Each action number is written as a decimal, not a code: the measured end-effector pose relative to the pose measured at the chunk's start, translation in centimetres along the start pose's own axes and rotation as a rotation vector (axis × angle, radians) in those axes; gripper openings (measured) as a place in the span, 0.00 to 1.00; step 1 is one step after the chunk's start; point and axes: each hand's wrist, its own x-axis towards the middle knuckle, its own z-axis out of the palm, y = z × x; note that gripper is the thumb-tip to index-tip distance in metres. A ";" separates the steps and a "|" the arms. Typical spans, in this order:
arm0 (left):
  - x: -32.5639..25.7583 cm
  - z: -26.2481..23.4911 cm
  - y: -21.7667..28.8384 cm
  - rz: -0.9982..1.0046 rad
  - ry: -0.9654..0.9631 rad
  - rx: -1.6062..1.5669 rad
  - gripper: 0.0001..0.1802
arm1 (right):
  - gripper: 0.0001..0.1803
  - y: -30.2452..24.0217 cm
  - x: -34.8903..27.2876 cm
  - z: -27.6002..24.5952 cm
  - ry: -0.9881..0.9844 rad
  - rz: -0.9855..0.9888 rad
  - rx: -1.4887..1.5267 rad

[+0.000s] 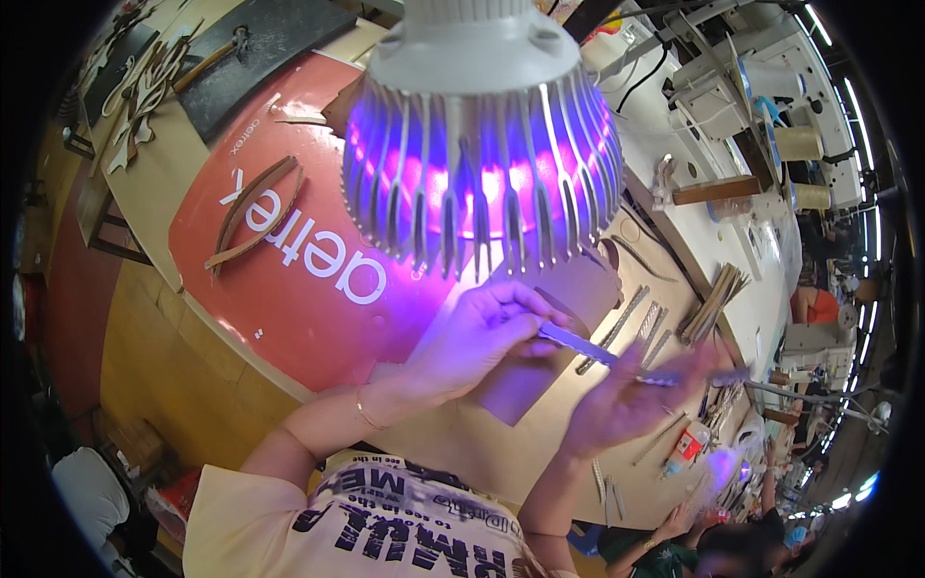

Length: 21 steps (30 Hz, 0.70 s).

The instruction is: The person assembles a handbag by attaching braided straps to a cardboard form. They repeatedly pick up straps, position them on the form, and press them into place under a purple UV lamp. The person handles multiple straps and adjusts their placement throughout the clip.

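Observation:
My left hand (487, 332) pinches one end of a narrow, pale strip (583, 347) between thumb and fingers. The strip runs rightward, across to my right hand (631, 400), whose fingers are smeared by motion, so their grip on it is unclear. Just above my hands hangs a large finned lamp bulb (482, 164) glowing purple and pink. Beneath my hands lies a brownish flat piece (511, 390), tinted by the purple light. Several short patterned strips (617, 328) rest on the table beside it.
A red sheet (318, 328) with white lettering covers the table's left part, a curved strap loop (260, 217) on it. Farther back are a black slab (279, 58) and a hammer (207, 67). A red-labelled bottle (686, 448) and bundled strips (715, 301) lie right. People sit nearby.

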 end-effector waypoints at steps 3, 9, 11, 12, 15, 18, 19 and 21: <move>-0.2 1.1 -0.5 -0.040 -0.006 -0.094 0.12 | 0.25 -0.7 -1.5 0.1 -0.069 0.081 0.136; -1.8 1.2 -0.1 0.184 -0.104 0.094 0.16 | 0.30 -1.1 -0.8 0.2 0.128 0.327 0.360; -1.9 1.4 -0.4 0.404 -0.150 0.395 0.17 | 0.33 -1.4 -0.6 -0.1 0.083 0.376 0.409; -1.9 1.3 -0.3 0.414 -0.148 0.497 0.17 | 0.33 -1.5 -0.7 -0.2 0.067 0.401 0.437; -1.9 1.0 0.0 0.488 -0.127 0.810 0.16 | 0.35 -1.3 -0.9 -0.8 0.029 0.444 0.472; -2.0 1.0 0.2 0.508 -0.090 0.913 0.15 | 0.37 -0.5 -0.6 -1.5 0.031 0.394 0.387; -2.1 1.1 0.2 0.452 -0.082 0.880 0.15 | 0.39 -0.5 -0.5 -2.1 0.040 0.290 0.079; -2.1 1.3 0.2 0.365 -0.069 0.791 0.15 | 0.43 -0.6 -0.2 -3.3 0.071 0.082 -0.530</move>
